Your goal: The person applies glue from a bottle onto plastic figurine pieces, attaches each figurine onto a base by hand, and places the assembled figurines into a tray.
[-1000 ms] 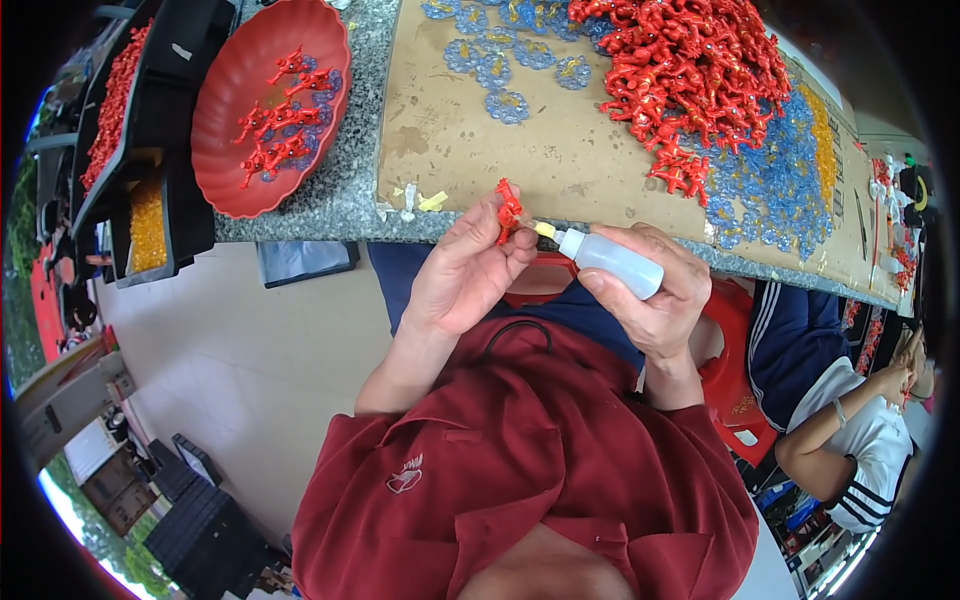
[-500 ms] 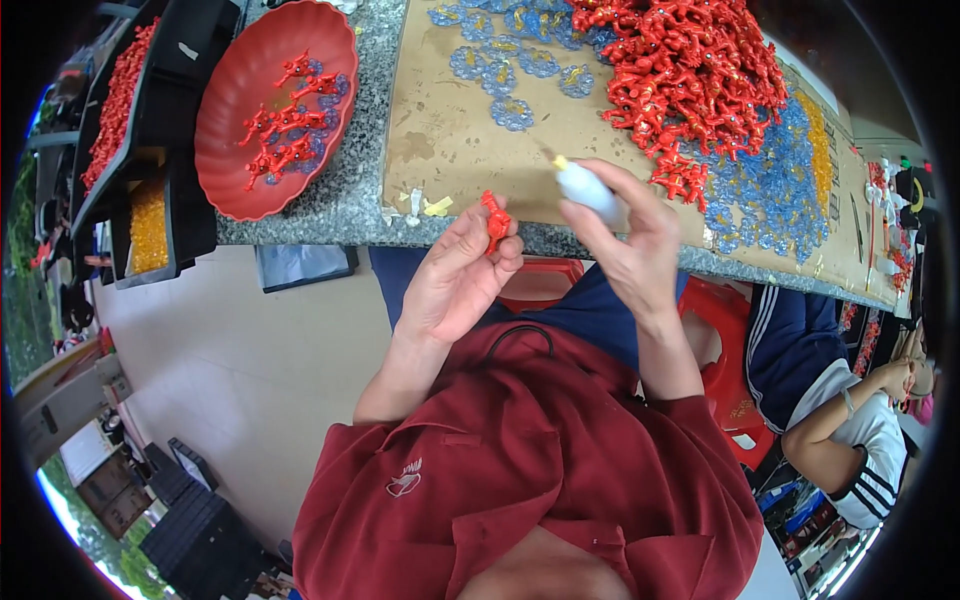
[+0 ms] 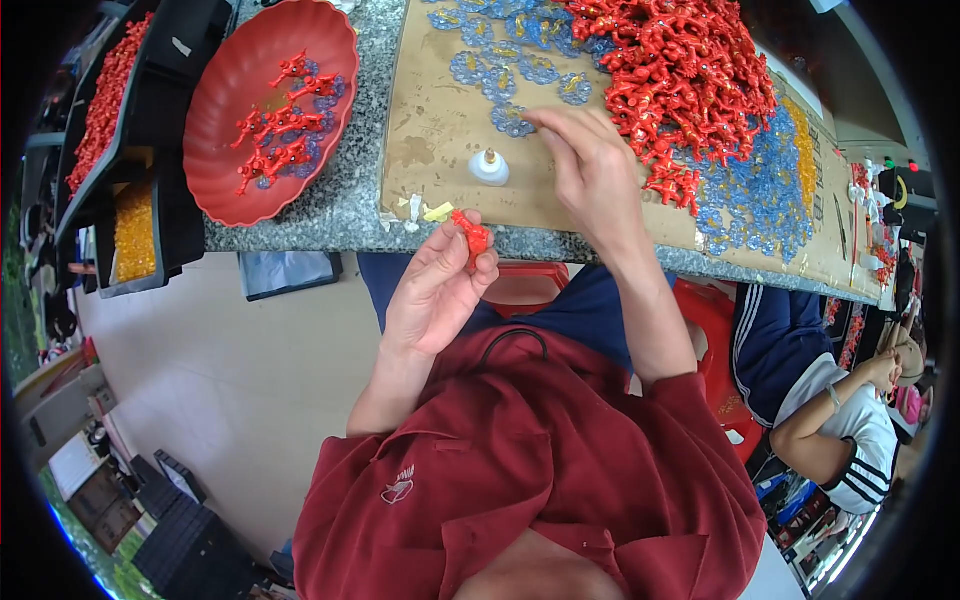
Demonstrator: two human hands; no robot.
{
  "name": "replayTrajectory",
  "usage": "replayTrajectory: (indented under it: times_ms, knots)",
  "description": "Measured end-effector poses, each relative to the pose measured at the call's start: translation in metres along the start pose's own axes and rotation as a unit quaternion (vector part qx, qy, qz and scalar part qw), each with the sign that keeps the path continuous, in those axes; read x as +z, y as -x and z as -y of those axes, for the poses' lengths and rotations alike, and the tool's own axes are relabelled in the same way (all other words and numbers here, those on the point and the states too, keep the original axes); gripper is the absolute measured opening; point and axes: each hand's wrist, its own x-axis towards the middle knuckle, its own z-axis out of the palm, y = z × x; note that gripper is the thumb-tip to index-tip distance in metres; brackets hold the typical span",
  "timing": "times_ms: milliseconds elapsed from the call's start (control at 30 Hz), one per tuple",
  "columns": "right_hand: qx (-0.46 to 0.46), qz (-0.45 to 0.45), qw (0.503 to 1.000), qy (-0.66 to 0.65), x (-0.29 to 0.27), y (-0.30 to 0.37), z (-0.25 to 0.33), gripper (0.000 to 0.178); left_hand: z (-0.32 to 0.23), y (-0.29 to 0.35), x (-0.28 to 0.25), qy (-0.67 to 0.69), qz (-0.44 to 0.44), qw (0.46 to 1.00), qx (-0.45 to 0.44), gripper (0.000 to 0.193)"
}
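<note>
My left hand (image 3: 440,285) is closed around a small red plastic figurine (image 3: 470,240), held upright between thumb and fingers just off the table's near edge. My right hand (image 3: 597,170) reaches over the cardboard, its fingertips pinched at the edge of a clear blue plastic piece (image 3: 511,121) that lies flat there. Between the two hands a white squeeze bottle (image 3: 489,168) with a narrow tip stands upright on the cardboard. More clear blue pieces with yellow middles (image 3: 500,80) lie scattered beyond it.
A big heap of red figurines (image 3: 685,80) covers the far right, beside many blue pieces (image 3: 750,200). At left, a red scalloped tray (image 3: 215,165) holds several figurines with blue pieces; black bins (image 3: 180,225) stand beyond. Another person's arm (image 3: 825,415) is at right.
The squeeze bottle has left my right hand and now stands on the cardboard. That hand has moved forward and left to a blue piece. My left hand, with the figurine, has shifted slightly nearer and left.
</note>
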Motion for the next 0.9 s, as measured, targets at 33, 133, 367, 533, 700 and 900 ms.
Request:
replayTrajectory:
  times_ms: [33,133,367,533,700,900]
  knots:
    - [-0.048,0.0,0.998,0.032,0.003,-0.008,-0.005,0.018,0.001,-0.001,0.002,-0.003,0.008,1.0,-0.006,0.025]
    - [-0.089,0.011,0.994,0.07,0.006,-0.015,-0.011,0.017,0.006,0.0,0.004,-0.003,0.016,1.0,-0.012,0.026]
    - [0.103,0.042,0.992,-0.056,-0.03,0.025,0.011,0.015,0.02,-0.002,0.006,-0.014,0.039,0.999,-0.028,0.024]
    - [0.142,0.013,0.974,-0.179,-0.05,0.068,0.02,0.016,0.042,-0.016,0.016,-0.123,0.029,0.991,0.04,0.023]
    - [0.161,0.077,0.961,-0.213,-0.074,0.078,0.02,0.025,0.049,-0.017,0.02,-0.131,0.005,0.991,0.002,0.023]
    - [0.079,0.122,0.967,-0.21,-0.078,0.088,0.0,0.03,0.049,-0.018,0.019,-0.096,0.057,0.99,-0.087,0.021]
